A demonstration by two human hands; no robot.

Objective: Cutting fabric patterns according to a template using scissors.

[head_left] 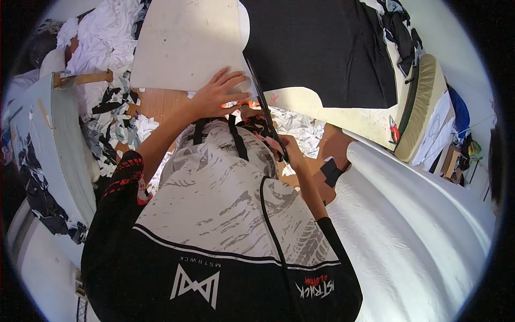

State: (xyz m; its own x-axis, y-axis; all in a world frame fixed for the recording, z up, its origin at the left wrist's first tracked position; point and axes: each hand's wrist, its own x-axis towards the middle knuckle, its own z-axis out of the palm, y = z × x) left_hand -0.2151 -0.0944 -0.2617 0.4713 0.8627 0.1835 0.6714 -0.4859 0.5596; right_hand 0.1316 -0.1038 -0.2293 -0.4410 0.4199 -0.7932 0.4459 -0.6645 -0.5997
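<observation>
My left hand (pixel 222 92) lies with its fingers spread over the lower right corner of a pale beige sheet (pixel 185 43). My right hand (pixel 289 150) grips the handles of a large pair of dark scissors (pixel 263 96). The long blades point away from me, along the gap between the beige sheet and a black cloth (pixel 322 48). Their tips reach the left edge of that cloth. Whether the blades have any cloth between them I cannot tell. Under the black cloth, a cream-coloured surface (pixel 298 97) with a curved edge shows.
White cloth scraps (pixel 300 129) and dark offcuts (pixel 331 172) litter the brown floor below. A red-handled tool (pixel 394 130) lies at the table's right edge, beside a rolled beige cushion (pixel 421 107). Shiny white sheeting (pixel 407 225) spreads at right; a white cloth heap (pixel 107 37) lies far left.
</observation>
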